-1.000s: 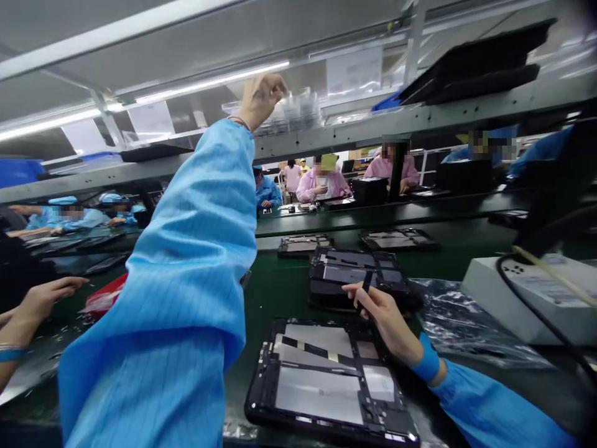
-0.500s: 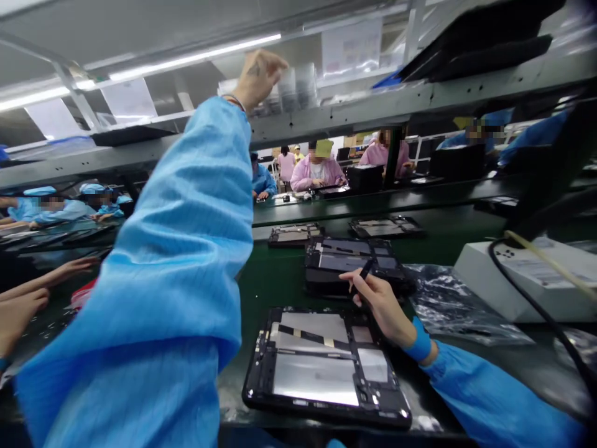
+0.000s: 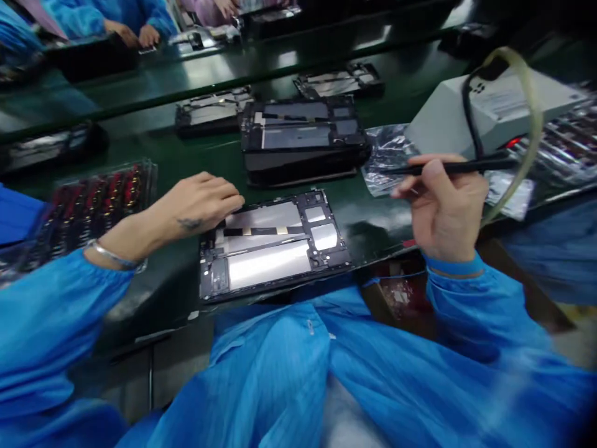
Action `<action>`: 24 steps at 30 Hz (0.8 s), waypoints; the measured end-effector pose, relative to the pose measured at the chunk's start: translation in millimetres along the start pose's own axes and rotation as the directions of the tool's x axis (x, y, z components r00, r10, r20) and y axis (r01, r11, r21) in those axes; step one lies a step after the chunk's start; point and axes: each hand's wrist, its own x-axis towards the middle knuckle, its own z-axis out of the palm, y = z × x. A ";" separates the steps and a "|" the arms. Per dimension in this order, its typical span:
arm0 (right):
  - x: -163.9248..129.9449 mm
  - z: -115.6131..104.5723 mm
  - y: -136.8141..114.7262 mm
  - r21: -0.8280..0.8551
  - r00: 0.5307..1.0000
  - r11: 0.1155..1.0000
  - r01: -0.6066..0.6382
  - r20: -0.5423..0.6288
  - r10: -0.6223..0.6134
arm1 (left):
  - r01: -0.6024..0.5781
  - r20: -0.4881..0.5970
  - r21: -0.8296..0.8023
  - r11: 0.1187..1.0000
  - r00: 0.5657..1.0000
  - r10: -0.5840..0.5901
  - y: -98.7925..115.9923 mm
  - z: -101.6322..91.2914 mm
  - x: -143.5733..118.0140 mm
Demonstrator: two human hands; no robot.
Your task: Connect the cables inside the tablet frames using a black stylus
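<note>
On a dark green workbench, near its front edge, an opened tablet (image 3: 273,246) lies flat with its back off, silver plates and a black strip showing inside its frame. At the tablet's far left corner rests the left hand (image 3: 198,202), palm down, fingers loosely curled and touching the frame; whether anything is pinched beneath the fingertips cannot be told from this angle. To the right, off the tablet and raised above the bench edge, the right hand (image 3: 445,208) is closed around a thin black stylus (image 3: 459,166), held level and pointing left. Just beyond the tablet sits a stack of similar opened tablets (image 3: 301,137), with two more (image 3: 212,112) farther back. A clear tray (image 3: 96,202) at the left holds rows of small red and dark parts, blurred. A grey box (image 3: 494,102) with a black cable (image 3: 471,118) stands at the far right, crumpled plastic bags (image 3: 389,155) beside it. Co-workers' hands (image 3: 140,34) show at the far left.
</note>
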 end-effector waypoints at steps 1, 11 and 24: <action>-6.2 -10.7 -0.2 -0.041 1.000 0.999 0.016 -0.015 -0.016 | -0.072 0.035 -0.021 0.997 0.997 0.073 2.6 5.9 -0.4; 8.1 -82.1 15.0 -0.467 0.992 0.881 0.081 -0.049 -0.117 | -0.501 0.063 -0.034 0.865 0.863 0.502 82.2 17.1 125.9; 17.2 -84.0 33.7 -0.594 0.998 0.802 0.060 0.042 -0.043 | -0.270 -0.027 -0.259 0.928 0.962 0.272 147.3 73.2 232.8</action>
